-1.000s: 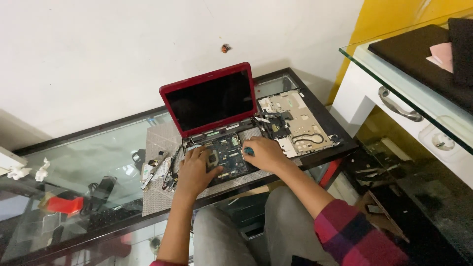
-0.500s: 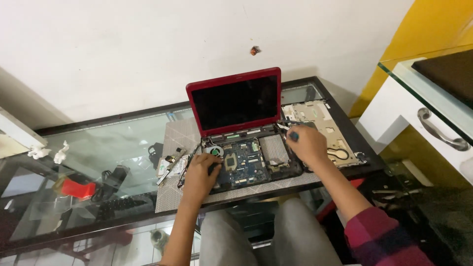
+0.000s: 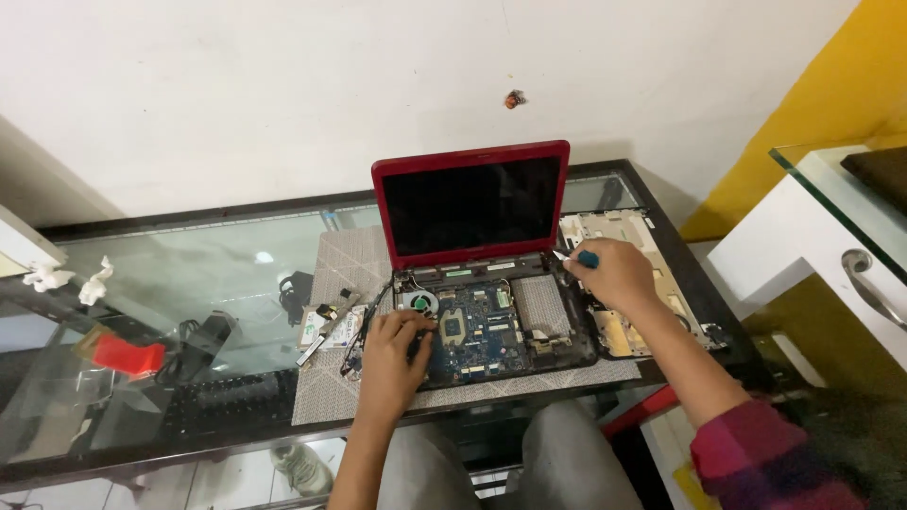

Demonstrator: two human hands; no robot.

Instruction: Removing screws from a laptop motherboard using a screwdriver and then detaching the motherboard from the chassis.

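One red laptop (image 3: 472, 203) stands open at the middle of the glass table (image 3: 189, 274), its base stripped to a blue motherboard (image 3: 477, 326); the left hand (image 3: 392, 354) lies curled on the base's near left edge, and whether it grips anything cannot be told; the right hand (image 3: 614, 274) is closed round a teal-handled screwdriver (image 3: 578, 257) at the base's far right corner; one removed cover panel (image 3: 628, 283) lies right, partly hidden by that hand; a small drive (image 3: 326, 326) lies left; a red object (image 3: 128, 356) sits below the glass.

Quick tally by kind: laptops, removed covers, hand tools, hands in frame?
Laptop, red, opened up: 1
Removed cover right of it: 1
Screwdriver in right hand: 1
Hands, counting left hand on laptop base: 2
Total: 5
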